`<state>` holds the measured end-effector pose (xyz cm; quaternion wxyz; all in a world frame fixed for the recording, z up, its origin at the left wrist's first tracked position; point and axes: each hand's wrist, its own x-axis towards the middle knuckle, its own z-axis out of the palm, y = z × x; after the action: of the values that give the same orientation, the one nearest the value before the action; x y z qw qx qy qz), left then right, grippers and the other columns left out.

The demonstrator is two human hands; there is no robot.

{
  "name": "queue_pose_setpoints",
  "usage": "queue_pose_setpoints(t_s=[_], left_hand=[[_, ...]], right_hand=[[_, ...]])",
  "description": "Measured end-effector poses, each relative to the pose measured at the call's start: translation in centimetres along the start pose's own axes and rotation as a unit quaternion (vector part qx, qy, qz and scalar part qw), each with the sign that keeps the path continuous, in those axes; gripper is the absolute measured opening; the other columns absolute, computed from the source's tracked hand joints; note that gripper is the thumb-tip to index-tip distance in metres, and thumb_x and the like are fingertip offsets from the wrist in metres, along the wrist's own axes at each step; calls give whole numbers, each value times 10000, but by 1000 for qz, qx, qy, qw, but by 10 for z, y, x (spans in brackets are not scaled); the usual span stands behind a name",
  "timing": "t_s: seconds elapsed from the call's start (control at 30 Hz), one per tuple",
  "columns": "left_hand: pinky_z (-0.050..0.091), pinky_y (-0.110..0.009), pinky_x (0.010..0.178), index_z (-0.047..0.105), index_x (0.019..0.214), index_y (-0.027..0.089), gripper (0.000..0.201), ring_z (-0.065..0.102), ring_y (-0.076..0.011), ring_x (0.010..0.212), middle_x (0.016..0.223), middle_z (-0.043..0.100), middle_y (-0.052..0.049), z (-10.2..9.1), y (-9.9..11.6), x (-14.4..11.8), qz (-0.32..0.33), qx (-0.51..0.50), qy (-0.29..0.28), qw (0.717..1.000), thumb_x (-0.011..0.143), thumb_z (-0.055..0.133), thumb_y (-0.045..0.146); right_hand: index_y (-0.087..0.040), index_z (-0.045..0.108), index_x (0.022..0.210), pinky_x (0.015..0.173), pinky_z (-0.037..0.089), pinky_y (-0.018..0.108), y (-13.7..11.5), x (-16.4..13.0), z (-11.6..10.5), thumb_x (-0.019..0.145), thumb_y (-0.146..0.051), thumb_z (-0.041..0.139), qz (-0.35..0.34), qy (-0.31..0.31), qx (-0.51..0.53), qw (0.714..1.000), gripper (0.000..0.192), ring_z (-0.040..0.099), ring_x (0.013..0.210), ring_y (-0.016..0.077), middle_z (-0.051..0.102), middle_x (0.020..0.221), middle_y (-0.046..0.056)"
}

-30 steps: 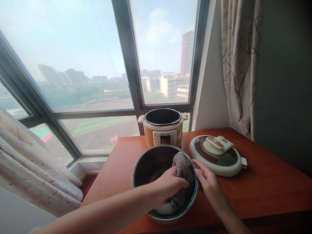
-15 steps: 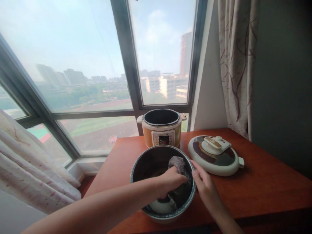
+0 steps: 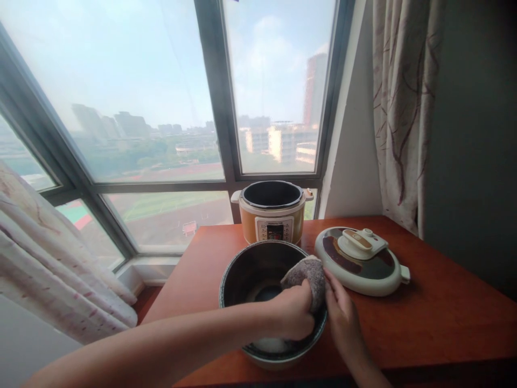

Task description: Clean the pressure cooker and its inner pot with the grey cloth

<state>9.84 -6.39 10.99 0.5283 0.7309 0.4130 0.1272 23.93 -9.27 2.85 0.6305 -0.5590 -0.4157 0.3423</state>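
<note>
Beside the big window, on a red wooden table (image 3: pixel 424 323), the left hand (image 3: pixel 293 312) presses a grey cloth (image 3: pixel 309 272) against the inner pot (image 3: pixel 242 269) wall, fingers closed around it, while the right hand (image 3: pixel 343 315) grips the rim, so the pot cannot slide.

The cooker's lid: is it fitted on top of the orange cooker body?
No: the lid lies flat on the table to the right, while the cooker body stands open by the window.

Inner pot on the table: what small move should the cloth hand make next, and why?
Probably sweep the cloth down along the inside wall toward the bottom. The left hand presses it high against the right wall of the inner pot, the right hand steadies the rim outside, and a pale patch shows at the bottom.
</note>
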Motion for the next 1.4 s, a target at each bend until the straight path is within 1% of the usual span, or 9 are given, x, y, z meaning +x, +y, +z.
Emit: queue_pose_setpoints(t_s=[0.13,0.27,0.53,0.73,0.93,1.07,1.17,1.3,1.4], left_hand=[[506,-551,724,619,1220,96,652,667,-481,859,925,713,-249,-22,7,-19,44,208,-78,974,568,610,94],[425,-403,510,720,915,255,458,556,-286,517,592,628,-75,-52,7,-37,123,266,-160,943,519,588,66],[441,-423,555,468,634,293,254,526,-291,535,512,456,-2,-67,5,-39,63,284,-288,912,466,596,153],[506,-423,648,669,839,257,234,662,-338,682,657,643,-58,-52,-5,-26,68,315,-244,915,608,653,295],[436,-358,476,711,841,239,241,594,-278,490,571,620,-55,-41,-7,-20,105,367,-190,905,608,656,269],[480,-366,558,719,913,190,315,659,-299,626,728,698,-108,-39,1,-18,51,396,-214,891,626,612,262],[489,-326,612,705,981,181,356,673,-272,758,841,704,-74,-36,2,-16,-13,318,-215,923,648,602,251],[494,-279,642,702,900,195,290,645,-209,759,809,682,-3,-23,-7,-9,-103,44,-92,989,612,667,209],[521,-305,680,686,928,183,283,655,-207,728,790,696,-21,-12,-11,1,-140,-200,-3,970,647,652,194]], right_hand=[[-176,583,1363,1045,449,430,0,-3,0,884,-599,552,-3,-17,26,1000,640,590,1247,322,652,1337,134],[-154,501,1432,792,514,368,-8,-3,-1,872,-608,544,22,-29,17,999,722,685,932,278,742,1077,96],[-143,618,1306,834,481,345,-19,-1,-1,838,-509,592,11,5,-20,1000,594,652,958,264,725,1137,104],[-155,641,1240,910,484,369,-18,-1,0,828,-509,597,8,13,-16,1000,545,648,1042,285,714,1180,109],[-170,641,1219,978,472,379,-14,0,1,858,-486,578,2,11,0,1000,484,620,1160,293,687,1257,129],[-178,669,1182,964,493,397,-6,2,3,842,-493,586,-3,23,13,1000,471,645,1122,298,707,1213,126],[-184,669,1185,960,501,400,0,3,3,849,-504,580,-3,26,25,999,472,655,1119,296,711,1214,122],[-181,628,1283,959,499,380,6,3,1,870,-529,564,-2,19,15,1000,545,618,1203,297,660,1329,117],[-169,621,1311,1076,425,392,7,5,-2,879,-551,544,-3,8,6,1000,582,541,1315,295,606,1408,118]])
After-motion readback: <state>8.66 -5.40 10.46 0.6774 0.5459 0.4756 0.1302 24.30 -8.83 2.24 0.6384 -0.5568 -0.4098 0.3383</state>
